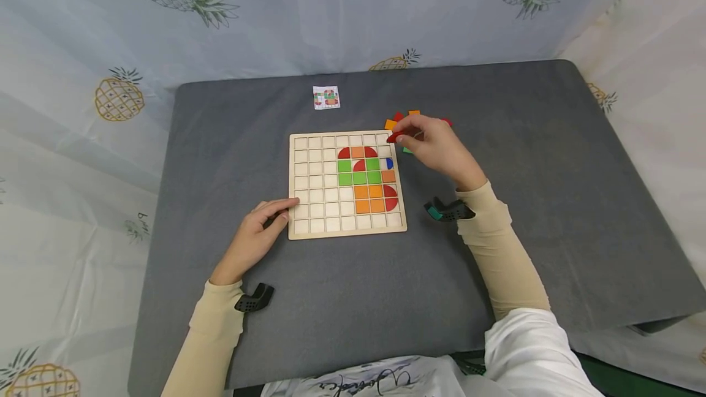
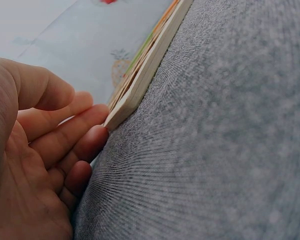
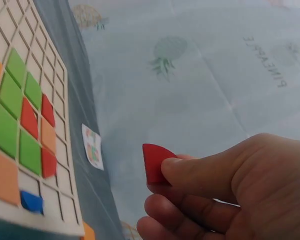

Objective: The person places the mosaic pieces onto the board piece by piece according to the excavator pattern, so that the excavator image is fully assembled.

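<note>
Because it holds the small part, we list the right hand [image 1: 436, 143] first: thumb and fingers pinch a red quarter-round piece [image 3: 156, 164] near the grid board's far right corner. We judge the grip light, taken at one end so that a straight side and part of the arc stay uncovered.

Item two, the left hand [image 1: 258, 231]: fingers loosely bent, grasping nothing, fingertips touching the board's left edge, presumably to steady it.

Item three, the grid board [image 1: 346, 235]: flat on the grey cloth [image 1: 540, 152], between both hands, probably for easy reach. Its right part carries green squares [image 1: 360, 177], orange squares [image 1: 376, 192], red rounded pieces and one blue piece [image 1: 389, 163].

Item four, loose pieces [image 1: 390, 124]: partly hidden behind the right hand, likely kept there for short pickups.

Item five, a printed card [image 1: 326, 97]: beyond the board, apparently so both hands leave it visible; its details are too small to read.
</note>
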### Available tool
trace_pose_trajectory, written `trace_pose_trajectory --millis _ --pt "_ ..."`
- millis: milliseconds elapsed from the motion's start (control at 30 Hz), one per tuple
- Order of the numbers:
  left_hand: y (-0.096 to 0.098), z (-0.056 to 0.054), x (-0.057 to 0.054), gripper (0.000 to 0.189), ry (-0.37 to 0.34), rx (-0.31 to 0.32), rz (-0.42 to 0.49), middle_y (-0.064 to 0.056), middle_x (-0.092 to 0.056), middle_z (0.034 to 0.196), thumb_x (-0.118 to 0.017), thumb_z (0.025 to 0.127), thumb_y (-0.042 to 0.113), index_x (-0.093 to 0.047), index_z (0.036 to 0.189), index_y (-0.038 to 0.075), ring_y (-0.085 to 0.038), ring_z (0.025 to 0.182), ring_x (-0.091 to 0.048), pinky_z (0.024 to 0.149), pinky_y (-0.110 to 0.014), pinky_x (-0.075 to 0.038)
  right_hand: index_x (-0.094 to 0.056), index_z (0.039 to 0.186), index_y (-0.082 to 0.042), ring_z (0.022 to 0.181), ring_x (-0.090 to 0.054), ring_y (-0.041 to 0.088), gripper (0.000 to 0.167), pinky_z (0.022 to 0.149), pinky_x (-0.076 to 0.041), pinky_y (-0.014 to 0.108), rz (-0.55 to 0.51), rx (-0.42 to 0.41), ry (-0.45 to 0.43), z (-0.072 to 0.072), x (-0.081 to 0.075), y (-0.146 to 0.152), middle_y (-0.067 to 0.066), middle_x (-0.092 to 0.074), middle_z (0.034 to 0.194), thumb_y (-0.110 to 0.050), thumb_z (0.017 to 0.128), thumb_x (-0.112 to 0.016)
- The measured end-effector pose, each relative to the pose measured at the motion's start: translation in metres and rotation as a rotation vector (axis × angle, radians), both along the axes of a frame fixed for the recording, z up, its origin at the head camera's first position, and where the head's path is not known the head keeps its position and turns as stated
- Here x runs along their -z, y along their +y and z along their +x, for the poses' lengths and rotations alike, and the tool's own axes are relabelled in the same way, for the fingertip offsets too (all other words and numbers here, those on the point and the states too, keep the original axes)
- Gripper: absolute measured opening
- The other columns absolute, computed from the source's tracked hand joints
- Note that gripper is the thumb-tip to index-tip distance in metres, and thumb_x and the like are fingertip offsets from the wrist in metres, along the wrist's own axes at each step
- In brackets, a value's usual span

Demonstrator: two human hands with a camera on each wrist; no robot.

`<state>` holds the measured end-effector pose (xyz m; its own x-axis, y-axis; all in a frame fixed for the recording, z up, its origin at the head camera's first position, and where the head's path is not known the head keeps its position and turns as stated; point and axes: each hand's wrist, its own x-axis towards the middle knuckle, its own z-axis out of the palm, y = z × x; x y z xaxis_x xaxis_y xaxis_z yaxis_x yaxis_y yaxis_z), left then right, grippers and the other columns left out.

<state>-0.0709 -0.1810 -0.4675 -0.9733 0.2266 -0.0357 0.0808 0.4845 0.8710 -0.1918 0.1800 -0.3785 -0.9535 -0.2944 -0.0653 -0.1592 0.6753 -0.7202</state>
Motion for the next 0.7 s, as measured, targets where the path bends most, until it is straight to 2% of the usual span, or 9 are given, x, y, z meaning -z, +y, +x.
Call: trace_pose_trajectory --millis 133,367,700 --pt "0.001 0.000 0.000 0.033 -0.003 -0.004 -0.001 0.001 -0.064 0.139 -0.056 0.106 0.021 -0.065 0.138 0.024 -0.010 0.117 -0.053 0.097 -0.023 -0.042 -0.066 0.120 -0.005 0.102 -0.065 0.027 0.021 0.092 -0.054 0.043 -0.008 -0.083 0.008 -0.001 0.007 -0.016 0.012 -0.068 0.117 -0.012 0.100 -0.064" --pt "0.001 -0.001 -0.001 0.033 -0.008 -0.001 -0.007 0.001 -0.064 0.139 -0.056 0.106 0.022 -0.065 0.138 0.024 -0.011 0.117 -0.053 0.096 -0.025 -0.042 -0.067 0.113 -0.008 0.096 -0.062 0.020 0.014 0.088 -0.052 0.039 -0.025 -0.188 0.002 0.001 0.018 -0.035 0.008 -0.070 0.107 -0.014 0.100 -0.064" --pt "0.000 -0.001 -0.001 0.033 0.000 -0.001 0.003 0.001 -0.064 0.139 -0.056 0.106 0.020 -0.065 0.137 0.023 -0.011 0.118 -0.054 0.097 -0.023 -0.042 -0.068 0.111 -0.012 0.094 -0.063 0.015 0.011 0.083 -0.051 0.033 -0.044 -0.338 -0.026 0.006 0.031 -0.054 0.000 -0.072 0.102 -0.013 0.099 -0.065"
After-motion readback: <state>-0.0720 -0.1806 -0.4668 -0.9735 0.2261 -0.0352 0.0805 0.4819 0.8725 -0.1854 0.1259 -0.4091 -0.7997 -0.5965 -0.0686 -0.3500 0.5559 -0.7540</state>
